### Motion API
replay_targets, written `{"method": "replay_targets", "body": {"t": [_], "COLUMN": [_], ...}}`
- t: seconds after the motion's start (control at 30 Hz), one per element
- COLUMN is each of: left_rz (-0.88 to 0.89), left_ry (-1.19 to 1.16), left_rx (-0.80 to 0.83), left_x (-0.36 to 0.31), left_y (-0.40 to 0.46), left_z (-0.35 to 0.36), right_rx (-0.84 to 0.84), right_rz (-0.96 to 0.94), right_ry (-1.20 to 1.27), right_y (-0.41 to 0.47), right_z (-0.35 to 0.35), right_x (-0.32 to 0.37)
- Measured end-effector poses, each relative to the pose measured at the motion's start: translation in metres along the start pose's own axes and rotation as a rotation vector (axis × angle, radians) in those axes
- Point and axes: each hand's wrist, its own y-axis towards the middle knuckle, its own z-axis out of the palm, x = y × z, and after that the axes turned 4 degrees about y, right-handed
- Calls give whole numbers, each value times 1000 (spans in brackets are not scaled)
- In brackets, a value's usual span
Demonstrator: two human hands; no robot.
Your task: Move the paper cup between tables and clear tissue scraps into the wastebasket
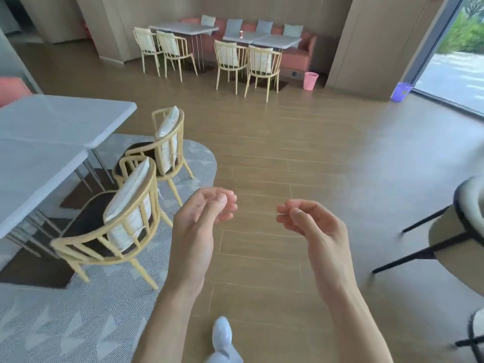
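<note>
A small pink paper cup (pixel 241 34) stands on the far white table (pixel 277 40) by the coral bench. A pink wastebasket (pixel 311 80) sits on the floor right of that table. A purple wastebasket (pixel 401 91) stands by the glass door. My left hand (pixel 201 226) and my right hand (pixel 314 226) are raised in front of me over the wooden floor, fingers loosely curled, holding nothing. No tissue scraps are visible.
Two white tables (pixel 52 132) with yellow wooden chairs (pixel 125 221) stand at my left on a grey rug. A dark-legged chair (pixel 455 231) is at the right edge. Another far table (pixel 183 28) has chairs around it. My white shoe (pixel 222 334) steps on the floor.
</note>
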Motion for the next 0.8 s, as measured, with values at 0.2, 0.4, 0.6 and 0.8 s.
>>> {"method": "replay_targets", "body": {"t": [0.2,0.4,0.6,0.8], "left_rz": [-25,21,30,50], "left_ry": [-9,9,28,75], "left_rx": [-17,14,106,116], "left_x": [54,61,70,108], "left_y": [159,345,483,616], "left_z": [40,87,138,195], "right_rx": [-11,-35,-106,-134], "right_rz": [7,-30,-47,-53], "right_ry": [-27,-48,-24,-8], "right_y": [165,348,485,632], "right_z": [18,47,53,45], "right_x": [-33,-25,-19,-38]}}
